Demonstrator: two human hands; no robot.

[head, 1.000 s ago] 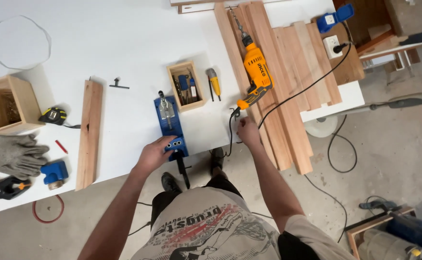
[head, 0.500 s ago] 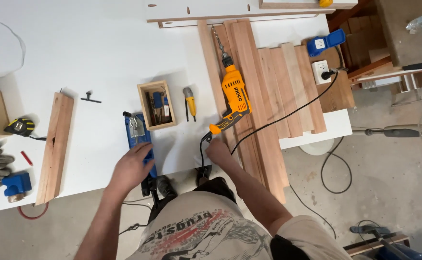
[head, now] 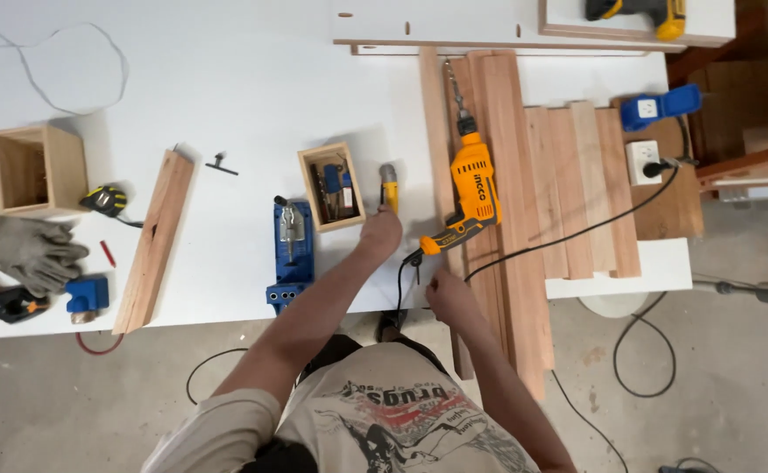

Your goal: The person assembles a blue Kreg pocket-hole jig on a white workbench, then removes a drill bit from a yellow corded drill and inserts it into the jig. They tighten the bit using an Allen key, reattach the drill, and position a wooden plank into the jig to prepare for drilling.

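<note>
— At table's near edge, left hand [head: 378, 235]?
— Moved off blue jig [head: 291, 250]; now meets yellow-handled tool [head: 389, 186] at twelve. Fingers hidden, grip unknown.
— Right hand [head: 443, 293]?
— Beside orange drill [head: 471, 188], one o'clock; finger grip unclear.

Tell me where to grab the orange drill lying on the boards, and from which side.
Grip the drill by its handle, which angles down-left toward the table's near edge, coming from that near side. The bit points away, the body lies flat on the boards, and the right hand is already just below the handle, by the cord.
</note>
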